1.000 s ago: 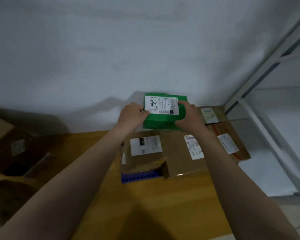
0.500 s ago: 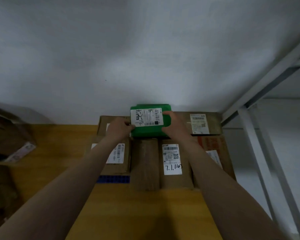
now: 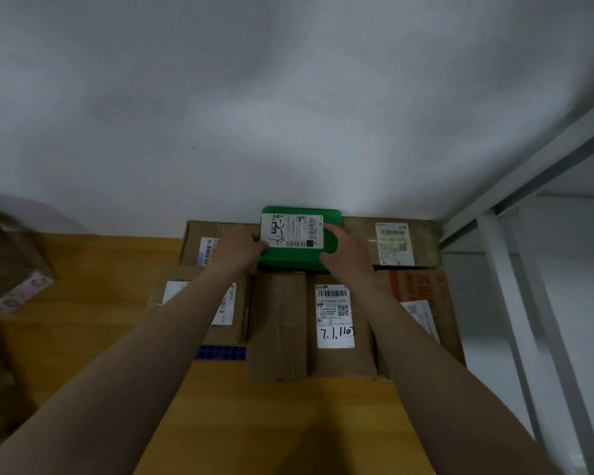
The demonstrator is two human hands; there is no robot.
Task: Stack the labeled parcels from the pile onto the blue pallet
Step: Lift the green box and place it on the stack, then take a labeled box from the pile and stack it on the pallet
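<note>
A green parcel (image 3: 297, 258) with a white label lies against the wall in the back row of boxes. My left hand (image 3: 239, 246) grips its left edge and my right hand (image 3: 348, 253) grips its right edge. Around it sit several brown labelled cardboard parcels: one at the back right (image 3: 422, 241), one in front marked "7.1.110" (image 3: 336, 354), an unlabelled one (image 3: 278, 323) and one at the front left (image 3: 192, 296). A strip of the blue pallet (image 3: 220, 353) shows beneath them.
The boxes stand on a yellow wooden floor (image 3: 254, 423) against a white wall. More brown parcels of the pile (image 3: 11, 269) lie at the far left. A white metal rack frame (image 3: 515, 269) stands at the right.
Both hands have carried the green parcel down and back toward the wall, to the back row between the boxes. My view has shifted closer over the pallet.
</note>
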